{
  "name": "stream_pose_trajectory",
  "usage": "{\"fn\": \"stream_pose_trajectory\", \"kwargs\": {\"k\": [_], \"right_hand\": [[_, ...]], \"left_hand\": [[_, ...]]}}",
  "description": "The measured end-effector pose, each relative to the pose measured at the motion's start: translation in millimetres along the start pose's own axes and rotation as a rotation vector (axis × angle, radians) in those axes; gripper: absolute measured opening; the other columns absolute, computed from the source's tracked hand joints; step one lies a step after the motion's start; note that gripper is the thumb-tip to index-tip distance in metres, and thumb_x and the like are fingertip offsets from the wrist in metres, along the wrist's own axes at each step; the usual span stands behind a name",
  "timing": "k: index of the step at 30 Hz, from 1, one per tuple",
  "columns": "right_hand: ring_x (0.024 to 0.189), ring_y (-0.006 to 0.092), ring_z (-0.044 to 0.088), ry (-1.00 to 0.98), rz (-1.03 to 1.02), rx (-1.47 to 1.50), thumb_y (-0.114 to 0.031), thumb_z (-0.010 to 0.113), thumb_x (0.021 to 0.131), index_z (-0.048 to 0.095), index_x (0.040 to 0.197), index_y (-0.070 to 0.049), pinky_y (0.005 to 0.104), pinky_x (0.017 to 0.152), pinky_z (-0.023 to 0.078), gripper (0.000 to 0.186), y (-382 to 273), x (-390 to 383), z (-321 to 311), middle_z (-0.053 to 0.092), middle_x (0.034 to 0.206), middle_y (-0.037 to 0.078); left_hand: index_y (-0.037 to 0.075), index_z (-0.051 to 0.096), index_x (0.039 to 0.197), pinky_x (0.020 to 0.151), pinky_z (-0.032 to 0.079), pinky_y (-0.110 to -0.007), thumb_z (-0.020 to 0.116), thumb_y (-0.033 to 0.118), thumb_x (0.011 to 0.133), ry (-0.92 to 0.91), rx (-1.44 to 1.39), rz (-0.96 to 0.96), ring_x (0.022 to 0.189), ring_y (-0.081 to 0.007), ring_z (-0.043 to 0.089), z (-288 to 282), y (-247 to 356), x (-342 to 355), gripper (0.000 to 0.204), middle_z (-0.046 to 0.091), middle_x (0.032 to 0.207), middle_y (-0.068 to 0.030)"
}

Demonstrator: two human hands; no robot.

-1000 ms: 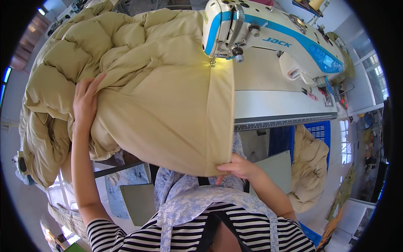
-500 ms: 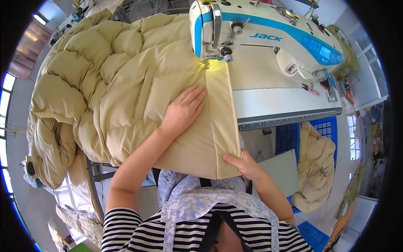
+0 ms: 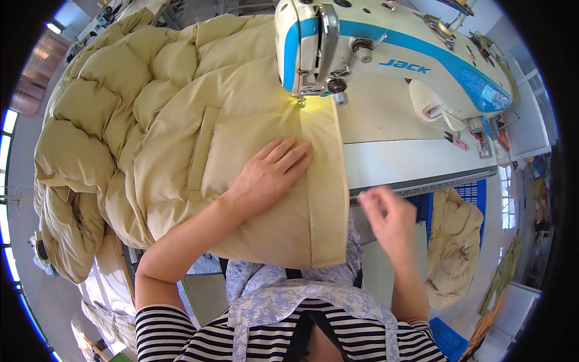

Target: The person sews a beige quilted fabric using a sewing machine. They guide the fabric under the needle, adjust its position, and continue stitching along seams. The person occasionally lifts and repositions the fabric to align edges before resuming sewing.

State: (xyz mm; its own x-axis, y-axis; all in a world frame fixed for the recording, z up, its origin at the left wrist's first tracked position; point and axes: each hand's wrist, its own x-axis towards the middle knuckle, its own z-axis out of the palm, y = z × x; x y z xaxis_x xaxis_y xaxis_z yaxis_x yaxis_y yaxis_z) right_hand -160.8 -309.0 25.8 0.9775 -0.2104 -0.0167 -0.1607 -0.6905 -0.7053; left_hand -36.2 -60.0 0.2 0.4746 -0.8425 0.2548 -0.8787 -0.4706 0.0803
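Note:
A beige padded jacket (image 3: 253,120) lies across the sewing machine's bed and hangs over the front edge. Its straight front placket (image 3: 325,181) runs under the presser foot (image 3: 301,102), which a yellow light shines on. My left hand (image 3: 274,172) rests flat on the jacket beside the placket seam, fingers stretched out and slightly apart. My right hand (image 3: 389,214) is off the cloth, raised just right of the placket edge and near the table's front edge. Its fingers look curled but are smeared by motion, and nothing shows in them.
The white and blue sewing machine (image 3: 386,51) stands over the far side. Small thread snips (image 3: 456,141) lie on the table at right. A ruler strip (image 3: 434,183) lines the table's front edge. Below right, a blue crate (image 3: 473,196) holds more beige padded cloth (image 3: 452,247).
My right hand has let go of the placket's lower corner and moved up and to the right. My left hand still lies on the jacket. The whole view has shifted a little.

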Motion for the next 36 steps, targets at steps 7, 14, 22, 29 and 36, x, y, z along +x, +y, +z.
{"fn": "stream_pose_trajectory", "kwargs": {"k": [7, 14, 22, 29, 36], "right_hand": [[0.124, 0.0284, 0.053, 0.171, -0.627, -0.411, -0.017, 0.057, 0.097, 0.058, 0.131, -0.005, 0.0472, 0.106, 0.039, 0.036, -25.2, 125.3, 62.6, 0.061, 0.130, 0.012], [0.123, 0.0301, 0.054, 0.025, -0.546, -0.604, -0.020, 0.052, 0.099, 0.055, 0.136, -0.007, 0.0545, 0.113, 0.029, 0.040, 1.5, 143.9, 70.3, 0.067, 0.121, 0.011], [0.109, 0.0300, 0.062, 0.024, -0.556, -0.481, -0.016, 0.052, 0.097, 0.062, 0.123, -0.007, 0.0565, 0.116, 0.027, 0.029, -7.7, 154.7, 76.2, 0.069, 0.108, 0.010], [0.107, 0.0290, 0.062, 0.054, -0.615, -0.458, -0.016, 0.053, 0.097, 0.062, 0.119, -0.006, 0.0583, 0.112, 0.030, 0.026, -4.5, 154.9, 75.2, 0.067, 0.113, 0.008], [0.101, 0.0303, 0.062, 0.072, -0.637, -0.418, -0.015, 0.055, 0.095, 0.064, 0.108, -0.004, 0.0557, 0.107, 0.033, 0.019, -6.6, 160.8, 75.3, 0.068, 0.102, 0.010]], "left_hand": [[0.005, 0.061, 0.129, 0.110, 0.041, -0.047, 0.063, 0.012, 0.080, -0.025, -0.076, -0.020, 0.132, -0.0315, 0.048, -1.6, -0.9, 2.8, 0.050, 0.051, 0.144, -0.0110], [0.005, 0.061, 0.129, 0.107, 0.042, -0.045, 0.063, 0.014, 0.081, -0.037, -0.122, 0.020, 0.130, -0.0303, 0.049, -6.1, -11.3, -0.6, 0.049, 0.051, 0.145, -0.0102], [0.005, 0.061, 0.130, 0.104, 0.042, -0.045, 0.061, 0.015, 0.081, -0.021, -0.165, 0.053, 0.126, -0.0291, 0.051, -4.5, -16.9, -2.1, 0.049, 0.051, 0.146, -0.0090], [0.006, 0.062, 0.129, 0.103, 0.042, -0.045, 0.061, 0.016, 0.081, 0.003, -0.168, 0.059, 0.125, -0.0287, 0.051, -2.6, -17.9, -2.4, 0.048, 0.052, 0.145, -0.0086], [0.007, 0.064, 0.125, 0.102, 0.042, -0.044, 0.061, 0.017, 0.081, 0.003, -0.181, 0.066, 0.122, -0.0281, 0.053, -3.1, -22.7, 0.6, 0.046, 0.055, 0.141, -0.0076]]}}
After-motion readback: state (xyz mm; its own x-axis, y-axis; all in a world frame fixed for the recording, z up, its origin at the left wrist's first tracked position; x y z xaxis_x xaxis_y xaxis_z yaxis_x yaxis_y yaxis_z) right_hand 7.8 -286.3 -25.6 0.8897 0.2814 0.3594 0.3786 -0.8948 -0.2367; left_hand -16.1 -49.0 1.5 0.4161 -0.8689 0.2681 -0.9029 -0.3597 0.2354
